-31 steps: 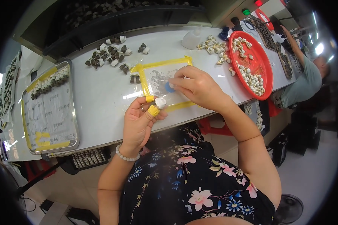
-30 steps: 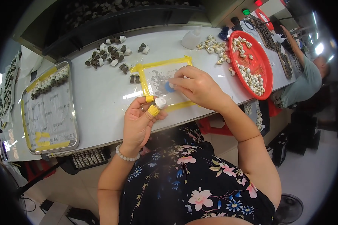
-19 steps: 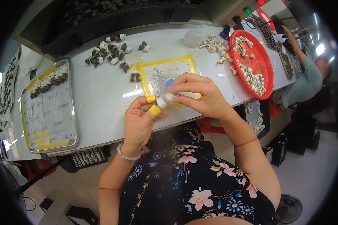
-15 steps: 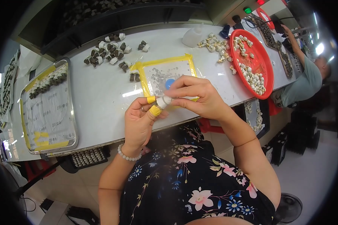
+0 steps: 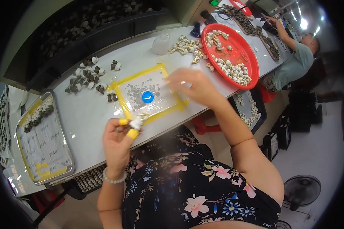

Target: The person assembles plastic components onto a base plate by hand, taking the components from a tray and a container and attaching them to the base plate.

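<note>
My left hand (image 5: 119, 140) wears yellow finger cots and pinches a small white part (image 5: 136, 122) above the table's front edge. My right hand (image 5: 193, 87), blurred, hovers over the right side of a clear sheet framed with yellow tape (image 5: 161, 70); whether it holds anything is unclear. On that sheet lie a blue cap (image 5: 148, 97) and several tiny dark bits.
A pile of small dark and white parts (image 5: 85, 76) lies at the back left. A red round tray (image 5: 248, 57) with pale parts sits right, a white bottle (image 5: 161, 43) behind. A metal tray (image 5: 64, 147) rests at left. Another person (image 5: 298, 57) works far right.
My right hand has left my left hand and moved right, over the sheet's right edge. The blue cap now lies uncovered. My left hand still holds the small white part.
</note>
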The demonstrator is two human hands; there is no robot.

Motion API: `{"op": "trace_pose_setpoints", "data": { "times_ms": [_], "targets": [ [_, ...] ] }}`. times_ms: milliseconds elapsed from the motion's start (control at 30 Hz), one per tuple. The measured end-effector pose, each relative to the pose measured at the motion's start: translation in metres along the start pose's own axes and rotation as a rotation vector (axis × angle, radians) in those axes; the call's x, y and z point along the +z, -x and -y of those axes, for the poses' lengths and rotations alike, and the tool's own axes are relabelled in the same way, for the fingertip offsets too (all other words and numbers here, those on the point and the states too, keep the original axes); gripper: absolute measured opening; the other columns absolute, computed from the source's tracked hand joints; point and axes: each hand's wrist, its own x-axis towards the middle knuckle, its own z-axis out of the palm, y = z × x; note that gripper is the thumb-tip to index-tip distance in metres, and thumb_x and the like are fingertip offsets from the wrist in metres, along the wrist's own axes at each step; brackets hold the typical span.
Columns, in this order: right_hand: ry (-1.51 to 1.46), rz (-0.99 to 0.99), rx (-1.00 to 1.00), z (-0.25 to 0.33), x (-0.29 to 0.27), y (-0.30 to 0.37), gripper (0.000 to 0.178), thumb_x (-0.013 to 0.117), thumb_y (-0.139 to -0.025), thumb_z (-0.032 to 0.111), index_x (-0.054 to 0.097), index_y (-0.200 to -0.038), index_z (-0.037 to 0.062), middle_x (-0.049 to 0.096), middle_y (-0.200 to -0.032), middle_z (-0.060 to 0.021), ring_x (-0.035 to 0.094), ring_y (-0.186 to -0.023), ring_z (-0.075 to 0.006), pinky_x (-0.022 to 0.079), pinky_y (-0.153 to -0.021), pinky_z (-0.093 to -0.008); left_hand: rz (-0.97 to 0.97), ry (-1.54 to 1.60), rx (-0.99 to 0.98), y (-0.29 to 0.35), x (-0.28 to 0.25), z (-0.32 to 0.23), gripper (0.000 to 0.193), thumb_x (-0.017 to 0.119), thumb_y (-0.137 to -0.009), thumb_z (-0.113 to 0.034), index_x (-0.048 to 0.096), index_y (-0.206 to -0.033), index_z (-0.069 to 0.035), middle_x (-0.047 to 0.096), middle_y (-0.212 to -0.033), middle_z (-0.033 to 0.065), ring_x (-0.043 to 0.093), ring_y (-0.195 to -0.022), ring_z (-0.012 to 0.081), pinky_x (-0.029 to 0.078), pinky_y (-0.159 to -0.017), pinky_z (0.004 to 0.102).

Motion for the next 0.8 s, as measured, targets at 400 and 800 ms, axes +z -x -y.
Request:
{"op": "trace_pose_setpoints", "data": {
  "times_ms": [400,800],
  "targets": [
    [0.685,-0.123,0.087,-0.042,-0.035,0.001,0.018,0.058,-0.076,0.001,0.061,-0.094,0.0025,0.057,-0.086,-0.0128,0.058,-0.077,-0.0304,0.046,-0.066,-0.0374,-1.001,-1.202,0.564,0.061,-0.207,-0.182,0.029,0.062,-0.079,-0.005,0.056,-0.106,0.003,0.063,-0.096,0.0113,0.059,-0.087,0.0148,0.046,-0.076,0.0252],
    [0.528,-0.048,0.17,-0.015,-0.021,0.0,0.027,0.06,-0.076,0.001,0.059,-0.102,0.0018,0.056,-0.09,-0.0115,0.057,-0.074,-0.024,0.046,-0.063,-0.0323,-1.154,-1.642,0.364,0.01,-0.338,-0.233,0.029,0.065,-0.075,-0.012,0.06,-0.1,0.001,0.066,-0.091,0.0148,0.064,-0.083,0.0237,0.049,-0.073,0.0314]
  ]
}}
